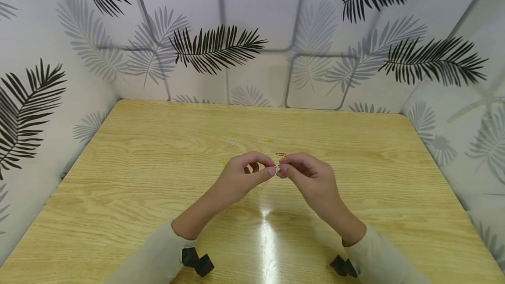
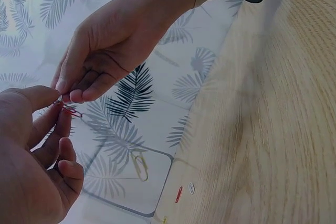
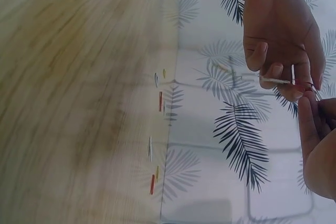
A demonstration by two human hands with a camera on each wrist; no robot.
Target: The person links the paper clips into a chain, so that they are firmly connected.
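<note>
My left hand and right hand meet above the table, thumbs and fingertips pinching small paper clips. A white paper clip shows between the fingertips in the head view. A red paper clip sits just below the pinch in the left wrist view, and a yellow paper clip hangs lower. From the right wrist, another white stretch of paper clip runs out beside the left fingers. The clips look joined in a chain, though fingertips cover the link between the hands.
Loose clips lie on the wooden table beyond the hands: a white clip, a yellow clip and a red clip. The right wrist view shows several more. A leaf-patterned cloth rises behind the table.
</note>
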